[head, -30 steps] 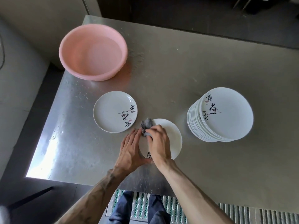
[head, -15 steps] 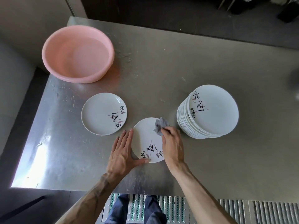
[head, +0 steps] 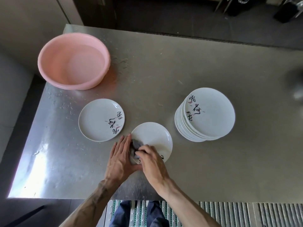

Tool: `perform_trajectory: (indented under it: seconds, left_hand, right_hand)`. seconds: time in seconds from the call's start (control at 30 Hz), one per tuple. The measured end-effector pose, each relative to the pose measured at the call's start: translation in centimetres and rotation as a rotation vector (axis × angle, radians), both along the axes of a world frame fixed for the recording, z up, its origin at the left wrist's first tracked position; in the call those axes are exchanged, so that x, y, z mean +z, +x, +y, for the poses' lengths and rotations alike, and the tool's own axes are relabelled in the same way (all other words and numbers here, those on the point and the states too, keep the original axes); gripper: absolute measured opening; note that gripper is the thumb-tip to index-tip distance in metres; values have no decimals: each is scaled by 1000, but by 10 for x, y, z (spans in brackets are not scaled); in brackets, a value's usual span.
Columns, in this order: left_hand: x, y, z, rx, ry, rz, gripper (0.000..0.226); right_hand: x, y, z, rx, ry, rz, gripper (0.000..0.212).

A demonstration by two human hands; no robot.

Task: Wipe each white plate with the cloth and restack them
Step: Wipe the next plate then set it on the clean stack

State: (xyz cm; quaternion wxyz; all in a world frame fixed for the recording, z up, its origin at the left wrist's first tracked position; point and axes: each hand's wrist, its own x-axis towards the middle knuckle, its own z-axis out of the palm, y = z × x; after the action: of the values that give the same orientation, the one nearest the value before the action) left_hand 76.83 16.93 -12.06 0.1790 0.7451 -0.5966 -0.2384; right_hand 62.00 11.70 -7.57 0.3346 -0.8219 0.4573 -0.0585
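One plate point(head: 152, 135) lies under the right hand point(head: 152, 163) gripping the cloth point(head: 136, 145), left hand point(head: 119, 158) flat alongside.

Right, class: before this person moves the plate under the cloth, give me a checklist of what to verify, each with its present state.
1. Grip of right hand on cloth: ok.
2. Steadying left hand at middle plate's edge: ok.
3. Whole middle plate wiped: cannot tell.
4. Bare left plate to stack on: ok.
5. Gap between stack and hands: ok.
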Motion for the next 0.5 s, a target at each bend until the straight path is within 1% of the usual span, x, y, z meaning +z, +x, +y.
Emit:
perform_trajectory:
  seconds: [0.07,0.17,0.33,0.43,0.5]
  left_hand:
    - [2,-1,-1,-4,34,-8,133]
    - [4,-2,-1,-6,49,-13,136]
    - [3,-3,-3,-13,87,-20,136]
    - [1,-3,-3,3,86,-30,136]
    - [0,-2,-2,4,77,-32,137]
  right_hand:
    - [-1,-16,-1,9,2,31,24]
    - [0,-29,0,8,12,52,24]
    - [1,-12,-10,77,68,-4,30]
    - [0,-3,-12,72,43,-14,30]
    - [2,-5,-14,116,12,4,32]
